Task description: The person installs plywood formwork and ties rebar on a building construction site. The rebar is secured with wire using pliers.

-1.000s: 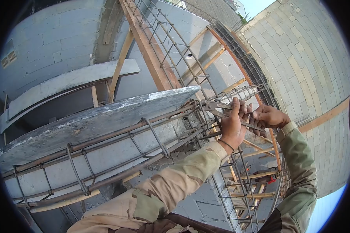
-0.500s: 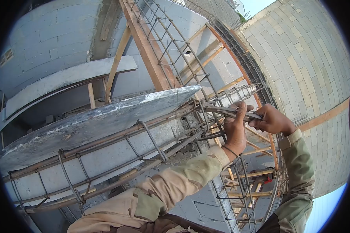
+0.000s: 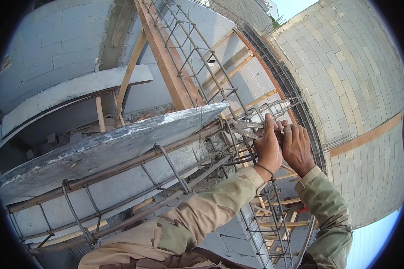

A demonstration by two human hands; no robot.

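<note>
Nearest the camera: two camouflage sleeves, tan and olive cloth, rising from the bottom edge. Left hand point(image 3: 268, 145) and right hand point(image 3: 297, 148) sit side by side, touching, both closed around the handles of metal pincers point(image 3: 247, 128); a dark band circles the left wrist. Pincer head points left, at the corner where the horizontal rebar cage point(image 3: 121, 179) meets the upright cage point(image 3: 197, 71); whether it grips a wire cannot be told. Cage bars are rusty brown, ribbed, ringed by bent stirrups. A grey concrete slab point(image 3: 107, 139), rough-edged, lies directly above the horizontal cage. Behind it, a reddish timber plank point(image 3: 166, 58) leans beside the upright cage. Farther off: pale block walls point(image 3: 359, 76), with wooden scaffolding point(image 3: 278, 219) far below.
</note>
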